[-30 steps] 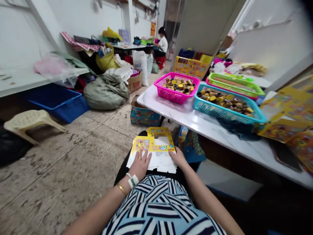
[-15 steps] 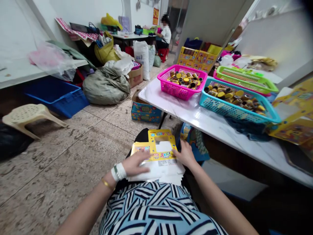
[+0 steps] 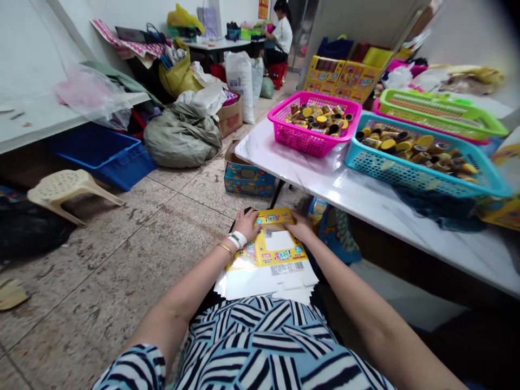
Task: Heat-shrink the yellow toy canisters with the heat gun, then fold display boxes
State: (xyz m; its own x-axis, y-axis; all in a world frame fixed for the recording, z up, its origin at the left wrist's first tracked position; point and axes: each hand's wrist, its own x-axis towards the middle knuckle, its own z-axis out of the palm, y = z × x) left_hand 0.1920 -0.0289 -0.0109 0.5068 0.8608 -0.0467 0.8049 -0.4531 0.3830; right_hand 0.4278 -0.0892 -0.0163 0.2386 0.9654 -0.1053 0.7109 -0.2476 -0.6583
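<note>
A stack of flat box blanks (image 3: 260, 284) lies fanned out on my lap, white edges toward my body. On top is a yellow printed carton blank (image 3: 280, 254) with a cut-out window. My left hand (image 3: 247, 224), with a white band and a gold bracelet at the wrist, grips this carton at its far left side, fingers bent. At its right side my right hand (image 3: 299, 226) holds the edge, fingertips lying over the printed face beside the window. The undersides of both hands are hidden.
A marble-patterned table (image 3: 320, 187) on the right bears a pink basket (image 3: 303, 142) and a blue basket (image 3: 406, 172) of small yellow-and-brown cups. A patterned carton (image 3: 248, 181), a stool (image 3: 67, 189), a blue crate (image 3: 117, 168) and sacks (image 3: 182, 138) stand on the floor. Another person (image 3: 282, 35) sits far back.
My left hand has moved forward from the near left of the stack to the carton's far left side. My right hand has shifted forward along the right edge. The view has turned slightly left.
</note>
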